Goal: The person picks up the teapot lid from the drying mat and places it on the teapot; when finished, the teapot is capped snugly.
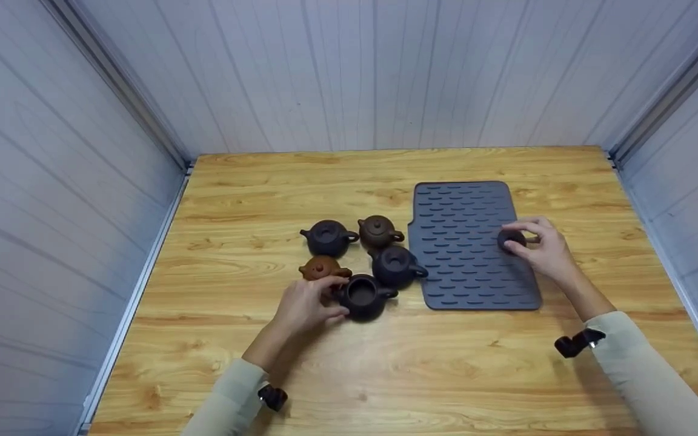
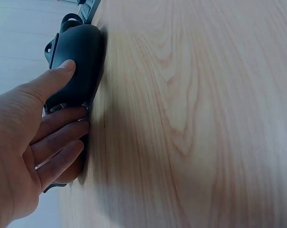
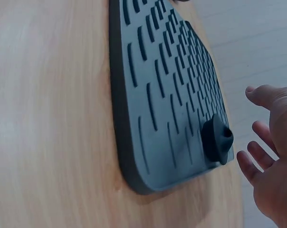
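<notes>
My left hand (image 1: 306, 303) grips the spout side of a dark teapot (image 1: 375, 307) without a lid, its round mouth facing up. In the left wrist view, the thumb lies along this teapot's body (image 2: 81, 52) and the other fingers reach around its end. A dark round lid (image 3: 215, 140) with a knob lies near one corner of the grey ridged mat (image 3: 153, 142). Just above it is my right hand (image 1: 546, 251), whose thumb and fingers are spread apart and off the lid in the right wrist view.
Behind the lidless teapot stand two dark teapots (image 1: 328, 239) (image 1: 394, 267), a brown one (image 1: 375, 231) and a reddish-brown one (image 1: 320, 266), packed close together. The mat lies to their right on the wooden table (image 1: 446, 363). Pale panels (image 1: 337, 72) wall in the back and sides.
</notes>
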`<state>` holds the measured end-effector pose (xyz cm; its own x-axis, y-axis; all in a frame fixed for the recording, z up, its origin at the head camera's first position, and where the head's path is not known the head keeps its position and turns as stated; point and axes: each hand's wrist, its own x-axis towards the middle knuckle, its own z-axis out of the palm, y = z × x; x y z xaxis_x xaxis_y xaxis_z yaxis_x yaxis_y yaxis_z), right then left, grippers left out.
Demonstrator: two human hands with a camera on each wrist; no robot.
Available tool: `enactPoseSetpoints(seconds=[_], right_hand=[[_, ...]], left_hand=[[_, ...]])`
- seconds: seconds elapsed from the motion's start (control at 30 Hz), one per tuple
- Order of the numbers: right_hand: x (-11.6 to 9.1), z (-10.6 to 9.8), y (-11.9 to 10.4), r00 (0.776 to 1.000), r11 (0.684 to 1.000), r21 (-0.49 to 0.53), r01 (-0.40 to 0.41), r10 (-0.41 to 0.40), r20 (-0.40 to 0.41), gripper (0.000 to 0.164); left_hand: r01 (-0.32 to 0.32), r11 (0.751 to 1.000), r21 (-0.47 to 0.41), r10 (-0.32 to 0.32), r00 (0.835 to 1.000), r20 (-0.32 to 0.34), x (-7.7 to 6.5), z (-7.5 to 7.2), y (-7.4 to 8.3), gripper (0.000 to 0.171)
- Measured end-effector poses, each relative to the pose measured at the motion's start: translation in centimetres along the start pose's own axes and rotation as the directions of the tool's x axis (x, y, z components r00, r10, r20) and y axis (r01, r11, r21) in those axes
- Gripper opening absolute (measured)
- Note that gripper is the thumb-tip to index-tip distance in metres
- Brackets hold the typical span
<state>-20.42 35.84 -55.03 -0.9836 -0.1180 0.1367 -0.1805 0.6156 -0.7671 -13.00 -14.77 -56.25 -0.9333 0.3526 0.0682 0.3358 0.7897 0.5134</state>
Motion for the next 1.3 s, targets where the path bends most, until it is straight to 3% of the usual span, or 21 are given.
enactPoseSetpoints(seconds=[0.53,0.77,0.93,1.13,1.3], right_hand=[[-0.2,0.6,2.9,0.993,0.993,0.037,-0.115,0.115,-0.008,0.039],[-0.1,0.6,3.1,0.988,0.988,0.054,-0.147,0.15,-0.037,0.039],[0.1,0.9,3.2,0.987,0.987,0.077,-0.143,0.149,-0.067,0.038],[0.1,1.3,3.4,0.981,0.984,0.1,-0.145,0.157,-0.117,0.035],[0.0,1.4,3.5,0.981,0.985,0.077,-0.153,0.161,-0.112,0.032]], left_hand=[[-0.005,1.0,0.022,0.005,1.0,-0.003,0.3,0.1,0.1,0.054],[-0.063,0.998,0.015,0.064,0.997,-0.035,0.2,0.8,-1.0,0.055],[-0.011,1.0,0.019,0.012,1.0,-0.006,0.1,0.2,-0.2,0.055],[0.003,1.0,0.019,-0.003,1.0,0.003,0.0,0.0,0.0,0.055],[0.002,1.0,0.014,-0.002,1.0,0.002,-0.1,0.0,-0.1,0.055]])
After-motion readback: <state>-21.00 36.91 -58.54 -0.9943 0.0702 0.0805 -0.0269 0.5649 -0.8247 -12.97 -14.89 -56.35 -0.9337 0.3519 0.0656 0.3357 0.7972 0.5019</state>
